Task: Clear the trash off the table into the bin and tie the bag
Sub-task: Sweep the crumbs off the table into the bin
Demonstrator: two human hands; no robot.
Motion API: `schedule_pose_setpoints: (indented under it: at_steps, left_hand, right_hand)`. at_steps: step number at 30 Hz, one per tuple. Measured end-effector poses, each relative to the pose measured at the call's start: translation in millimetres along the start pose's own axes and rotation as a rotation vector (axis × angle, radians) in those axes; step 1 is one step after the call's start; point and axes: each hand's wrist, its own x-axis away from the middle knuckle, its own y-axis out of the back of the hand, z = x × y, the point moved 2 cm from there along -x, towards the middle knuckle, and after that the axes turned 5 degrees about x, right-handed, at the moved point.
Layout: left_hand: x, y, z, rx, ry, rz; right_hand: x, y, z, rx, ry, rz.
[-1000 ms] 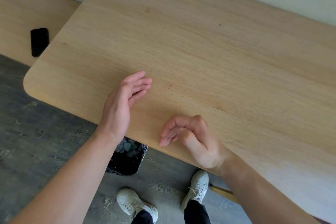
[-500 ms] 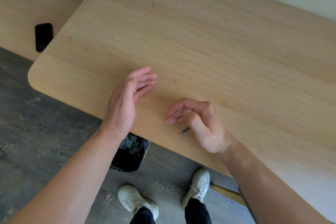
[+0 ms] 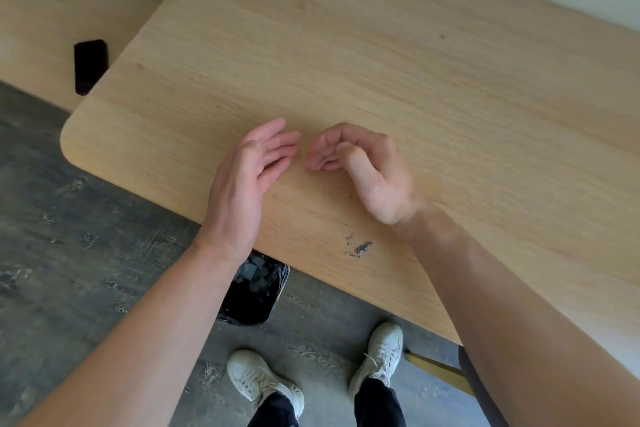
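Observation:
A light wooden table (image 3: 398, 55) fills most of the view. Near its front edge lies a small heap of dark crumbs (image 3: 360, 248). My left hand (image 3: 247, 177) stands on edge on the tabletop, fingers straight and together, palm facing right. My right hand (image 3: 360, 166) is cupped above the table just right of it, fingers curled towards the left hand, holding nothing. The fingertips of both hands nearly meet. Under the table's front edge stands a bin with a black bag (image 3: 252, 291), partly hidden by my left forearm, with pale scraps inside.
A black phone (image 3: 90, 66) lies on a lower wooden bench (image 3: 41, 10) at the left. Grey floor (image 3: 69, 253) spreads below. My white shoes (image 3: 263, 381) stand in front of the bin. A wooden bar (image 3: 436, 369) shows under the table at the right.
Both hands have moved farther onto the table and closer together. My right hand slid away from the front edge, uncovering the crumbs there.

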Motion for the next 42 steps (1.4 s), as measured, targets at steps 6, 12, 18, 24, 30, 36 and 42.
schedule_pose_setpoints:
  at_steps: [6, 12, 18, 24, 30, 36, 42]
  left_hand:
    - [-0.5, 0.2, -1.9, -0.014, -0.007, -0.005]
    - [-0.7, -0.5, -1.4, -0.043, -0.004, 0.014]
    - [0.0, -0.3, -0.1, -0.034, 0.007, 0.032]
    - [0.5, 0.9, -2.9, -0.046, 0.003, 0.049]
    - [0.4, 0.7, -4.9, -0.077, 0.006, 0.072]
    - [2.1, 1.9, -3.7, -0.041, -0.003, 0.084]
    - [4.9, 5.8, -2.3, -0.017, 0.008, 0.059]
  right_hand:
    - [56.3, -4.2, -0.2, 0.078, 0.054, 0.126]
    - [77.0, -2.0, -0.8, -0.003, 0.030, 0.174]
    - [40.1, 11.7, -1.4, -0.071, 0.007, -0.005]
    - [69.1, -4.4, -6.5, 0.030, 0.004, -0.043]
    - [84.4, -9.5, 2.9, -0.042, -0.026, -0.008]
    - [75.3, -2.1, 0.1, -0.079, -0.067, -0.208]
    - [91.5, -42.5, 8.2, 0.033, -0.045, -0.302]
